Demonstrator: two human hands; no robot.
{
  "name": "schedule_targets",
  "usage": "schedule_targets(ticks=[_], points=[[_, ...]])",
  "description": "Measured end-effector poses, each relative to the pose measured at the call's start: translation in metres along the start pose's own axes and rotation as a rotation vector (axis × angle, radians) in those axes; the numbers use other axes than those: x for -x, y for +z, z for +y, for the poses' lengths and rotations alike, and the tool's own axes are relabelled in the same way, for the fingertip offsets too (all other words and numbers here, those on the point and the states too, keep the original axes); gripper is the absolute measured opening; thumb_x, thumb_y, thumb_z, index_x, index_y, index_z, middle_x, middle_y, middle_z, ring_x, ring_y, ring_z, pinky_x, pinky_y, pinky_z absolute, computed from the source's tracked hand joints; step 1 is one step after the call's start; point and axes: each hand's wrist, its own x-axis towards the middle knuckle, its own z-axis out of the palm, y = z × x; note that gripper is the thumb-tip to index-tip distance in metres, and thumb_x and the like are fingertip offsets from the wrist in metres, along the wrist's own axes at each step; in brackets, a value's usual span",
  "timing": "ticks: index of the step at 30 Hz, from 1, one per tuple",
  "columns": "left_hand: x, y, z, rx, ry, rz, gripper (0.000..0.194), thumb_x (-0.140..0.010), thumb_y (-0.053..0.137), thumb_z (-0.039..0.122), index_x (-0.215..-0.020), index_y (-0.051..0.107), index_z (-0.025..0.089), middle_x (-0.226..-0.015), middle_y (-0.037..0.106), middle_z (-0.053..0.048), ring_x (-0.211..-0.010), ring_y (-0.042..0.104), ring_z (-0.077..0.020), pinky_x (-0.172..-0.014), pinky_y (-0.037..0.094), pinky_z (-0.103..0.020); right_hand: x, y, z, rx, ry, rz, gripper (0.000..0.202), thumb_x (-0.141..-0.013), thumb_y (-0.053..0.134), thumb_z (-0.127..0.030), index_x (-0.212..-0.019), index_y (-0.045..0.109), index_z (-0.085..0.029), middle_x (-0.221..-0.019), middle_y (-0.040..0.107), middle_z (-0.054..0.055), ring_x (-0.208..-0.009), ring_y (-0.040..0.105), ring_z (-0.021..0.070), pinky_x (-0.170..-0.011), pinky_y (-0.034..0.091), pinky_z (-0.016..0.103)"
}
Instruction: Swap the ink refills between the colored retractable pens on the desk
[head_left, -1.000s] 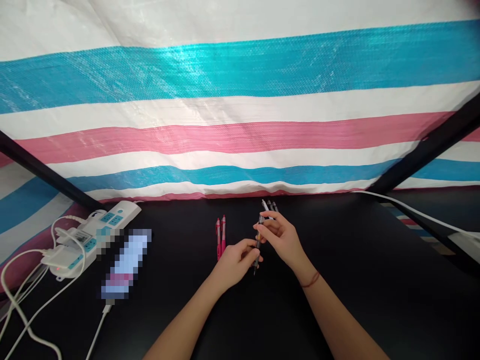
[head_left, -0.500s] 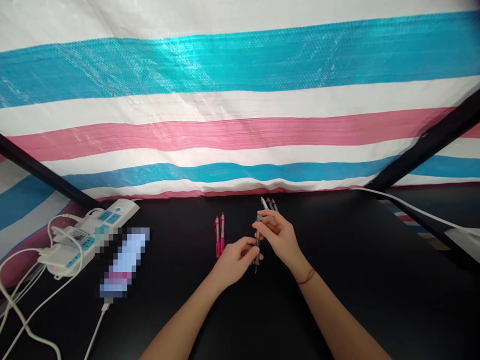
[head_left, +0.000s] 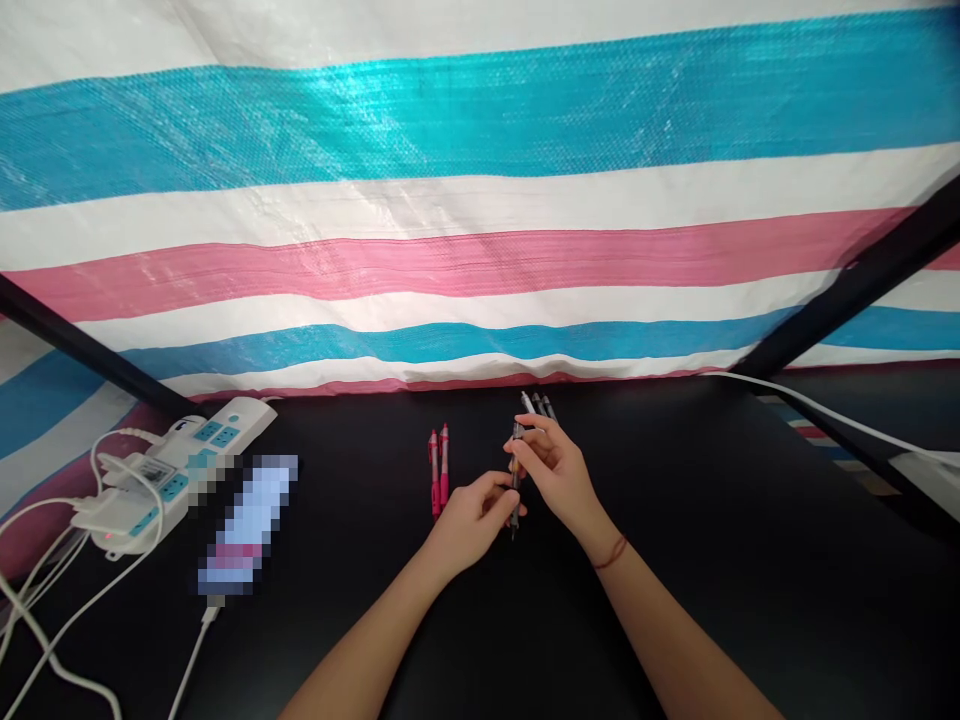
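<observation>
Between my hands is a dark pen point(head_left: 516, 470), its tip pointing down toward me. My left hand point(head_left: 478, 510) pinches its lower barrel between thumb and fingers. Up at the top end, my right hand point(head_left: 551, 458) grips the pen with thumb and fingertips. Two pink-red pens point(head_left: 439, 465) lie side by side on the black table point(head_left: 352, 560), just beyond my left hand. Several more pens point(head_left: 537, 404), one whitish and others dark, lie behind my right hand, which partly hides them.
At the left stands a white power strip point(head_left: 217, 440) with plugs and white cables point(head_left: 45, 640). A blurred phone point(head_left: 251, 525) on a charging cable lies beside it. A striped tarp point(head_left: 480, 260) hangs behind the table, with black poles point(head_left: 840, 290) at both sides. A white cable point(head_left: 825, 400) crosses at right.
The view has shifted very slightly. Both hands keep the same hold on the dark pen; its tip shows a little less far below my left fingers.
</observation>
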Motion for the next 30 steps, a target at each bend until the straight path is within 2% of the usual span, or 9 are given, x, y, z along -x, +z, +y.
schedule_targets(ticks=[4,9,11,15,19,21,24,26,30], points=[[0.0,0.0,-0.001,-0.017,0.005,-0.001,0.024,-0.087,0.047,0.033,-0.103,0.057,0.017,-0.083,0.071,-0.005,-0.073,0.064,-0.0159,-0.071,0.049,-0.029,0.0,0.0,0.001,-0.007,-0.008,-0.021,0.027,-0.079,0.062,-0.037,-0.099,0.055,-0.022,-0.071,0.062,0.0,-0.055,0.057,0.0126,-0.051,0.049,0.027],[-0.001,-0.002,-0.001,0.016,0.019,0.03,0.027,-0.087,0.046,0.034,-0.104,0.057,0.016,-0.085,0.07,-0.006,-0.073,0.064,-0.0156,-0.07,0.049,-0.029,-0.001,-0.001,0.0,-0.042,0.04,-0.011,0.045,-0.079,0.062,-0.04,-0.118,0.048,-0.023,-0.082,0.066,0.002,-0.062,0.06,0.0137,-0.057,0.051,0.028],[-0.001,-0.003,-0.002,0.041,0.029,0.066,0.027,-0.087,0.047,0.034,-0.105,0.057,0.016,-0.085,0.07,-0.006,-0.074,0.064,-0.0159,-0.07,0.049,-0.029,-0.001,-0.001,-0.002,-0.027,0.083,-0.108,0.04,-0.08,0.06,-0.042,-0.114,0.054,-0.022,-0.087,0.066,0.004,-0.066,0.061,0.0144,-0.058,0.05,0.028],[-0.003,-0.004,-0.004,0.024,0.069,0.115,0.029,-0.087,0.047,0.037,-0.106,0.059,0.017,-0.084,0.068,-0.004,-0.073,0.062,-0.0157,-0.068,0.049,-0.028,0.002,-0.001,-0.005,0.068,0.173,-0.361,0.03,-0.083,0.055,-0.044,-0.092,0.065,-0.018,-0.076,0.061,0.002,-0.06,0.055,0.0121,-0.052,0.047,0.024],[-0.002,-0.003,-0.004,0.05,0.074,0.105,0.031,-0.088,0.047,0.037,-0.108,0.058,0.016,-0.085,0.069,-0.005,-0.074,0.064,-0.0161,-0.067,0.05,-0.027,0.004,0.0,-0.004,-0.004,0.182,-0.295,0.037,-0.082,0.056,-0.042,-0.114,0.055,-0.022,-0.088,0.06,0.003,-0.062,0.055,0.0119,-0.048,0.046,0.022],[-0.002,-0.002,-0.004,0.073,0.054,0.114,0.03,-0.088,0.047,0.035,-0.109,0.058,0.017,-0.087,0.07,-0.006,-0.076,0.065,-0.017,-0.068,0.051,-0.028,0.004,0.0,-0.006,0.003,0.183,-0.29,0.033,-0.082,0.056,-0.043,-0.107,0.059,-0.022,-0.087,0.06,0.003,-0.062,0.055,0.0123,-0.049,0.047,0.023],[-0.001,-0.003,-0.005,-0.01,0.047,0.174,0.026,-0.086,0.049,0.035,-0.105,0.059,0.019,-0.085,0.071,-0.004,-0.077,0.066,-0.0178,-0.071,0.052,-0.029,0.001,0.001,-0.012,0.105,0.133,-0.321,0.026,-0.083,0.054,-0.044,-0.083,0.063,-0.019,-0.077,0.06,0.002,-0.063,0.055,0.0135,-0.056,0.048,0.026],[-0.002,-0.005,-0.005,-0.117,0.051,0.229,0.025,-0.085,0.051,0.035,-0.103,0.061,0.02,-0.083,0.071,-0.003,-0.075,0.066,-0.0181,-0.072,0.052,-0.03,-0.001,-0.003,-0.016,0.16,0.081,-0.248,0.028,-0.083,0.053,-0.045,-0.076,0.061,-0.019,-0.072,0.06,0.001,-0.064,0.056,0.015,-0.06,0.047,0.027],[0.003,-0.012,0.015,-0.227,0.167,0.321,0.031,-0.088,0.044,0.03,-0.113,0.058,0.02,-0.096,0.069,-0.006,-0.076,0.066,-0.0176,-0.077,0.052,-0.032,-0.011,-0.028,-0.013,0.383,0.065,0.167,0.032,-0.084,0.047,-0.049,-0.081,0.057,-0.02,-0.059,0.057,0.0,-0.053,0.053,0.0163,-0.055,0.042,0.028]])
